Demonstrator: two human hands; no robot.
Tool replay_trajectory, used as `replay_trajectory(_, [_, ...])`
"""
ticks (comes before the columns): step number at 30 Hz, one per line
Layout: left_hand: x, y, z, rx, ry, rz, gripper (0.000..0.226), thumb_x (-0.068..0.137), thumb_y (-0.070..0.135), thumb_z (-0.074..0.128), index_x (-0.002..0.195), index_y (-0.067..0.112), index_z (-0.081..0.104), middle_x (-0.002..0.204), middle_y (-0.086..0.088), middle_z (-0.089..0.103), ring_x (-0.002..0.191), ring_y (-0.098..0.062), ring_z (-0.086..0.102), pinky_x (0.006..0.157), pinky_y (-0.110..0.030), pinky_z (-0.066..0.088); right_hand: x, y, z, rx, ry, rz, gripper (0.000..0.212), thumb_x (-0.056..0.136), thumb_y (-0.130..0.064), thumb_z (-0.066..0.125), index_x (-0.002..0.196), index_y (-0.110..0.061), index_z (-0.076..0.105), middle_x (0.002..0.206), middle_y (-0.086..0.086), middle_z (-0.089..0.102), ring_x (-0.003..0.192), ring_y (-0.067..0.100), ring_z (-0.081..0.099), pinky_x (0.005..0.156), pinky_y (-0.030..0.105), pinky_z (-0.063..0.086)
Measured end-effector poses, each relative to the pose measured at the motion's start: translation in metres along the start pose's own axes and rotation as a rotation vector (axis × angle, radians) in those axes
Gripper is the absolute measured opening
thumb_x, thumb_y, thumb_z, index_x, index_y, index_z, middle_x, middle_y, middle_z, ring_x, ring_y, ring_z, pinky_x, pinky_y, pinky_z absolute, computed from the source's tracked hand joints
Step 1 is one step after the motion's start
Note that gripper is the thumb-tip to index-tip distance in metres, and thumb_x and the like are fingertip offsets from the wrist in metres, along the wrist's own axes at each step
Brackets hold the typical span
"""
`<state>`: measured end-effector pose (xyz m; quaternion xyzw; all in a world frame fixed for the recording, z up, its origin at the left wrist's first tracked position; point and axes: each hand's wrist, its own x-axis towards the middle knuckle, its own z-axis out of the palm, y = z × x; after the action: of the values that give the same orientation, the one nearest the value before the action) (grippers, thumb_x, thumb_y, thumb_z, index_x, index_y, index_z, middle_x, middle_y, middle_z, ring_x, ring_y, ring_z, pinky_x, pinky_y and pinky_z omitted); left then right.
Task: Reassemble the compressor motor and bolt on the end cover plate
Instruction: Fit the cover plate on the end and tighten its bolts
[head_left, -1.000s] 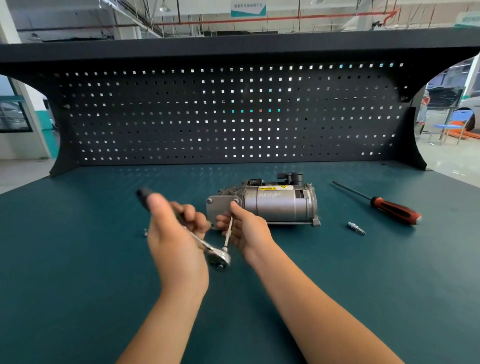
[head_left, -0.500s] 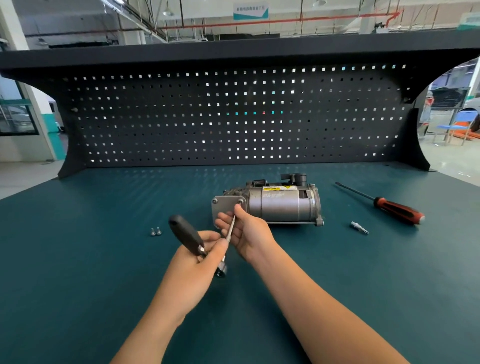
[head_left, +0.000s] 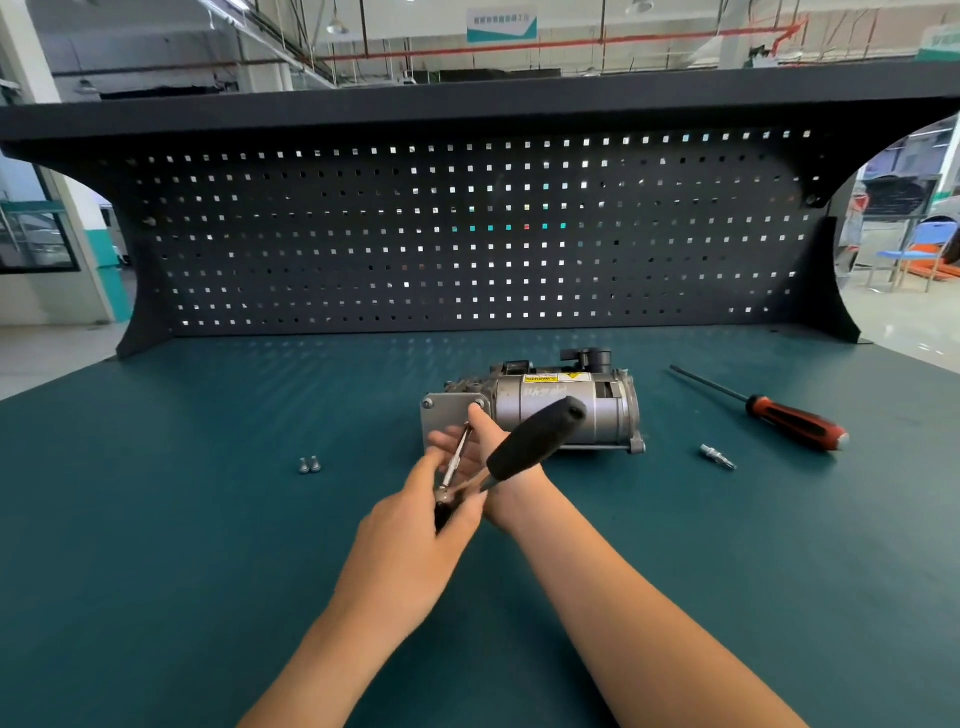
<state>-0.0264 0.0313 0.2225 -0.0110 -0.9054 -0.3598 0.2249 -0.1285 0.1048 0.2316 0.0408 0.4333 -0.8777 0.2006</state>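
Though blurred, left hand (head_left: 413, 525), right hand (head_left: 475, 441): grips seemingly clamped on ratchet (head_left: 535, 439) at cover plate (head_left: 448, 414) edge.

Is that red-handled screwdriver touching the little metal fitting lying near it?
Apart. The head view shows a strip of bare green bench top between the screwdriver and the fitting.

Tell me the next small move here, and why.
Probably swing the ratchet round to drive the bolt at the end cover plate's upper corner. The left hand grips the ratchet at its head, the right hand pinches the extension, whose tip sits at that bolt; two loose bolts wait on the bench.
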Motion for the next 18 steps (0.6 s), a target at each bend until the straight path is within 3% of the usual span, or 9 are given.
replay_trajectory(2, [0.004, 0.001, -0.002, 0.136, 0.053, 0.049, 0.044, 0.087, 0.048, 0.044, 0.129, 0.035, 0.044, 0.069, 0.011, 0.058, 0.066, -0.01, 0.056, 0.054, -0.02, 0.039, 0.0, 0.002, -0.002, -0.205, 0.085, -0.11, 0.031, 0.091, -0.031, 0.059, 0.084, -0.001, 0.059, 0.061, 0.007, 0.067, 0.044, 0.016, 0.063, 0.045, 0.024, 0.052])
replay_trajectory(5, [0.009, 0.002, -0.003, 0.38, 0.071, 0.128, 0.052, 0.088, 0.05, 0.042, 0.136, 0.032, 0.038, 0.089, 0.004, 0.066, 0.083, -0.019, 0.062, 0.066, -0.031, 0.044, 0.0, 0.0, -0.006, -0.464, 0.19, -0.327, 0.042, 0.086, -0.031, 0.064, 0.051, -0.01, 0.056, 0.057, 0.006, 0.067, 0.048, 0.018, 0.06, 0.051, 0.026, 0.05])
replay_trajectory(8, [0.01, 0.006, -0.003, 0.33, 0.055, 0.125, 0.049, 0.085, 0.052, 0.041, 0.13, 0.032, 0.045, 0.075, 0.007, 0.06, 0.077, -0.019, 0.062, 0.061, -0.032, 0.042, -0.003, -0.003, -0.003, -0.353, 0.124, -0.254, 0.031, 0.091, -0.022, 0.058, 0.066, -0.003, 0.057, 0.053, 0.004, 0.066, 0.045, 0.017, 0.059, 0.048, 0.024, 0.049])
replay_trajectory(10, [0.007, 0.007, -0.002, 0.082, 0.024, 0.067, 0.044, 0.083, 0.052, 0.04, 0.119, 0.031, 0.054, 0.059, 0.007, 0.057, 0.059, -0.013, 0.06, 0.052, -0.028, 0.04, -0.004, -0.004, 0.0, -0.223, 0.079, -0.167, 0.022, 0.091, -0.018, 0.058, 0.078, -0.001, 0.056, 0.059, 0.009, 0.065, 0.05, 0.02, 0.06, 0.055, 0.031, 0.052])
replay_trajectory(12, [0.006, 0.009, 0.002, -0.315, -0.011, -0.125, 0.036, 0.09, 0.045, 0.041, 0.11, 0.02, 0.059, 0.058, 0.003, 0.064, 0.039, -0.009, 0.05, 0.044, -0.02, 0.04, -0.002, -0.004, -0.002, -0.222, 0.052, -0.154, 0.024, 0.092, -0.02, 0.057, 0.075, -0.003, 0.058, 0.059, 0.007, 0.066, 0.05, 0.018, 0.06, 0.059, 0.032, 0.05])
replay_trajectory(16, [0.006, 0.018, -0.002, -1.167, -0.095, -0.578, 0.043, 0.097, 0.042, 0.036, 0.097, 0.007, 0.06, 0.054, -0.003, 0.061, 0.031, -0.007, 0.037, 0.034, -0.017, 0.033, -0.004, -0.006, -0.004, -0.158, -0.021, -0.101, 0.029, 0.098, -0.024, 0.047, 0.078, -0.005, 0.057, 0.055, 0.002, 0.068, 0.043, 0.009, 0.061, 0.04, 0.018, 0.044])
replay_trajectory(18, [0.008, 0.018, -0.005, -1.216, -0.044, -0.602, 0.039, 0.096, 0.039, 0.04, 0.094, 0.007, 0.061, 0.049, 0.002, 0.052, 0.031, -0.006, 0.033, 0.034, -0.017, 0.031, -0.005, -0.007, -0.003, -0.193, -0.027, -0.107, 0.029, 0.098, -0.027, 0.046, 0.081, -0.007, 0.058, 0.057, 0.0, 0.069, 0.045, 0.009, 0.062, 0.043, 0.017, 0.045])
